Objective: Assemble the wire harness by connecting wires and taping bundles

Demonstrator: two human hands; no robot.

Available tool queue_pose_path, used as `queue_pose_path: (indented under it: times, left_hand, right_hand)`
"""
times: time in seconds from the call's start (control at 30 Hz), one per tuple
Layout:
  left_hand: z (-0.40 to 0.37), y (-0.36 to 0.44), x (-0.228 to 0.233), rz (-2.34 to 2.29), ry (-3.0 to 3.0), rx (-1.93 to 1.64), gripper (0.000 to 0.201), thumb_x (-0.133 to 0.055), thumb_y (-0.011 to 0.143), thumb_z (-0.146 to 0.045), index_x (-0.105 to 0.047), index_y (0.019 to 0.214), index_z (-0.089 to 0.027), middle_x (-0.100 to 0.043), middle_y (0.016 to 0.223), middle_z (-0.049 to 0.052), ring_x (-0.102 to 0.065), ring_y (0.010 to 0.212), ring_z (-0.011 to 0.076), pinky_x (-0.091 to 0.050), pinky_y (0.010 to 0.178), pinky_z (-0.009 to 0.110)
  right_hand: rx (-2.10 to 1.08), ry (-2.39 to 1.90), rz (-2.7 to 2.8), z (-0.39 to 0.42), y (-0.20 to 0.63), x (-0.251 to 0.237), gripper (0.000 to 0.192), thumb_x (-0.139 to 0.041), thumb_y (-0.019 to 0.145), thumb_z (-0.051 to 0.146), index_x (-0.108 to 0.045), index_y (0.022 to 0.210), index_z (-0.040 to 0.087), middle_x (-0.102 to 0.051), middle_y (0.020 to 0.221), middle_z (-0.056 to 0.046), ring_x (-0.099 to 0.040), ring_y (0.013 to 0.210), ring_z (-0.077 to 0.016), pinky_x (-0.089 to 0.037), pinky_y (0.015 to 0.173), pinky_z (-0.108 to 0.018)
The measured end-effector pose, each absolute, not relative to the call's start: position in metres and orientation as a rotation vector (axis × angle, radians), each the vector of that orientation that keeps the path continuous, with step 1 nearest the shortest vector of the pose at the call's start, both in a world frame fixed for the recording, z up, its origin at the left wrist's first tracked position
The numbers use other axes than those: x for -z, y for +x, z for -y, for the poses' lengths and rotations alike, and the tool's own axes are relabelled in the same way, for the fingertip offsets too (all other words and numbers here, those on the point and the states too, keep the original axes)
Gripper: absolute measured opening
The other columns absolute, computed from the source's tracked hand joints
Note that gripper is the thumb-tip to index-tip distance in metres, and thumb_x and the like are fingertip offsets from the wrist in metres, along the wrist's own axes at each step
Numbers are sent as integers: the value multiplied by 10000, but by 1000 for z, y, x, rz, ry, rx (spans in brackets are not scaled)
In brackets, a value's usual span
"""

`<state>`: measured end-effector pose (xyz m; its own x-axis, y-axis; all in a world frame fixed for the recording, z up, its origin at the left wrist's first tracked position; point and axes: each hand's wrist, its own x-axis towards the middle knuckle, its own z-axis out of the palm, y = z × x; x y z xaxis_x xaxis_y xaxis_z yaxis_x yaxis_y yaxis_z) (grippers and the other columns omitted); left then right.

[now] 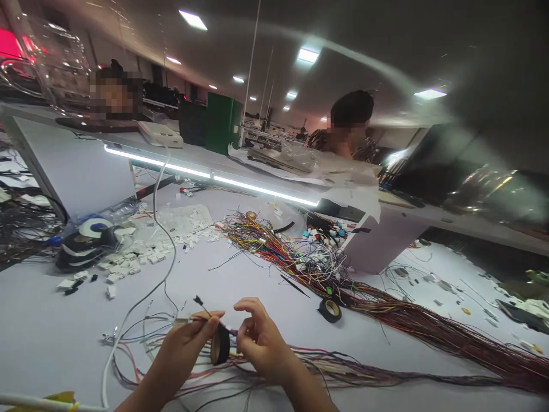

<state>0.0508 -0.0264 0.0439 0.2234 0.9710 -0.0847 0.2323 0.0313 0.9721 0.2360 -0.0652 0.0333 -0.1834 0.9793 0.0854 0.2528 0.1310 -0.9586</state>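
Slim bundle of dark and coloured insulated wires (234,332): raised just above the white surface (240,269), between the two hands; we take the lift to give room around it.
Left hand (184,342): fingers and thumb pinched on the wires, seemingly to steady the end where a small black plastic connector (198,300) pokes up.
Right hand (262,343): fingers curled, index raised, beside the bundle; we cannot tell whether they grasp anything.
Black tape roll with tan core (222,347): on edge between the hands, under the pinch, probably for closeness to the wires; we cannot see what supports it.
Second black tape roll (330,310): beside the thick reddish-brown wire harness (412,326), perhaps a spare within reach.
White plastic connectors (128,262): scattered to the left, beyond the hands; we guess this leaves working room nearer.
White glowing strip light (266,190): along the raised shelf (197,153), presumably to light what lies below.
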Motion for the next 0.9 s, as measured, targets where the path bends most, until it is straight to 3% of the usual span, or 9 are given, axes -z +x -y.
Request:
queue_pose_path:
  times: [0.07, 0.17, 0.23, 0.3, 0.4, 0.5, 0.63, 0.77, 0.9]
  left_hand:
    - [25, 57, -48, -1164, 1377, -881, 364, -666, 710, -563, -790, 823, -240, -761, 849, 46, -670, 912, 295, -522, 862, 366]
    - [27, 65, -42, -1128, 1218, -999, 376, -654, 747, -543, -777, 834, -199, -741, 771, 53, -661, 790, 248, -525, 811, 359]
    - [29, 69, -34, -1122, 1128, -1064, 384, -658, 755, -537, -767, 854, -183, -742, 793, 69, -654, 817, 248, -513, 838, 379]
    - [28, 71, -28, -1043, 1166, -1086, 361, -653, 774, -518, -761, 849, -181, -747, 868, 88, -644, 934, 265, -478, 924, 404]
    - [20, 73, -30, -761, 1413, -1078, 333, -592, 837, -487, -746, 866, -193, -734, 951, 103, -623, 1021, 267, -437, 992, 431]
    - [11, 80, -41, -661, 1609, -1076, 317, -538, 882, -455, -727, 874, -201, -705, 1006, 109, -644, 900, 230, -511, 857, 378]
    - [10, 93, -51, -864, 1507, -1102, 350, -504, 891, -478, -699, 867, -189, -677, 957, 77, -626, 684, 165, -512, 635, 295]
    - [19, 100, -53, -931, 1326, -880, 371, -545, 862, -510, -696, 952, -183, -676, 796, 28, -608, 716, 176, -489, 728, 302]
    - [24, 101, -42, -834, 1222, -801, 331, -577, 856, -463, -725, 896, -171, -670, 928, 58, -596, 913, 218, -460, 846, 325]
  right_hand:
    - [-778, -1171, 1821, 70, 234, -35, 528, -519, 721, 65, -561, 1183, 317, -496, 1264, -51, -567, 700, -85, -497, 684, -265]
    - [-656, -1196, 1780, 71, 232, -32, 334, -492, 788, 102, -628, 1038, 277, -550, 1169, -58, -615, 783, -130, -512, 738, -295]
    - [-854, -1349, 1461, 67, 234, -32, 210, -447, 842, 183, -588, 993, 225, -598, 972, -59, -616, 639, -128, -514, 580, -273]
    - [-1159, -1496, 1173, 62, 240, -35, 206, -446, 842, 243, -535, 1022, 202, -585, 758, -7, -531, 438, -105, -426, 404, -231]
    - [-1506, -1495, 1107, 59, 252, -41, 323, -537, 783, 264, -503, 1097, 200, -519, 583, 72, -457, 363, -92, -357, 361, -195]
    - [-1448, -1276, 1210, 67, 262, -43, 403, -536, 759, 216, -487, 1159, 213, -592, 702, 39, -495, 444, -88, -426, 448, -212]
    - [-859, -1089, 1577, 81, 261, -34, 446, -533, 746, 101, -566, 1159, 267, -558, 1206, -66, -588, 768, -125, -504, 715, -298]
    - [-404, -1184, 1663, 81, 249, -25, 311, -479, 879, 108, -640, 1072, 292, -649, 1004, -47, -578, 932, -183, -465, 835, -366]
    - [-430, -1180, 1585, 80, 249, -20, 202, -465, 927, 191, -615, 1032, 276, -682, 931, -21, -630, 864, -166, -348, 1036, -477]
